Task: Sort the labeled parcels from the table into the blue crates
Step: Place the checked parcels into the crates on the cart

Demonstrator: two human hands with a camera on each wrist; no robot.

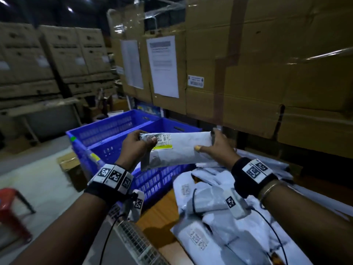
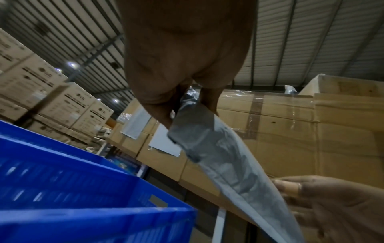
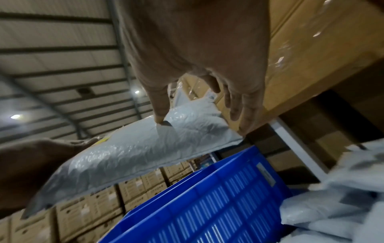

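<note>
Above the blue crates (image 1: 107,131), both hands (image 1: 133,148) gripping a grey parcel (image 1: 181,150).

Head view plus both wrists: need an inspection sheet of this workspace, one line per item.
Surface: wooden table, partly bare.
Job's things: grey parcel held above the near blue crate; far blue crate behind; parcel pile on the table.
Clutter: small cardboard box and red stool on the floor.
Grippers: left hand and right hand each grip a parcel end.
Cables: black cable from each wrist rig.
Surroundings: stacked cartons, wrapped in film.
</note>
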